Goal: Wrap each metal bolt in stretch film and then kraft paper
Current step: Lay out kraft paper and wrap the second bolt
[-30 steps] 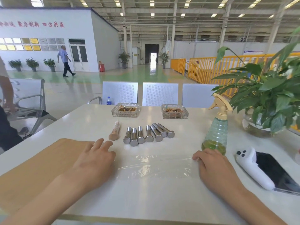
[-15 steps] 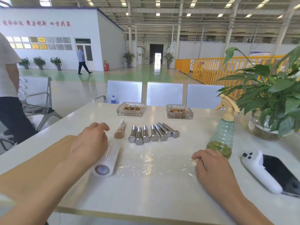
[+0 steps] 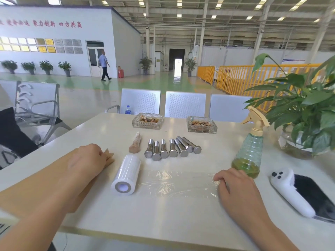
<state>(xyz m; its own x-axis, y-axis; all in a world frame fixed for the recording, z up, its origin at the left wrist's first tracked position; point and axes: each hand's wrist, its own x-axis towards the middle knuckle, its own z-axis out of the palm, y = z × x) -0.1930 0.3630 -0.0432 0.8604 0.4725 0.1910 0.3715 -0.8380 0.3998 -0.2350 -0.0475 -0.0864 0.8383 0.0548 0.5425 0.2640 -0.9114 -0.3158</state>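
Note:
Several bare metal bolts [image 3: 172, 148] lie side by side at the middle of the white table [image 3: 163, 214]. Left of them lies one bolt wrapped in kraft paper [image 3: 135, 144]. A roll of stretch film [image 3: 126, 174] lies in front, with a sheet of stretch film [image 3: 174, 183] pulled out to its right. My right hand [image 3: 237, 189] holds the sheet's right end under curled fingers. My left hand [image 3: 87, 162] lies on the kraft paper sheet [image 3: 36, 192] left of the roll, fingers gripping its raised far corner.
Two glass ashtrays [image 3: 147, 121] [image 3: 201, 124] stand behind the bolts. A spray bottle [image 3: 249, 154], a potted plant [image 3: 304, 113], a white controller [image 3: 290, 191] and a phone [image 3: 315, 198] fill the right side. Metal chairs [image 3: 184, 105] line the far edge. A person's dark clothing [image 3: 10, 134] shows at left.
My left hand let go of the film roll and moved left onto the kraft paper's corner. The roll now lies uncovered. My right hand stayed on the film's end.

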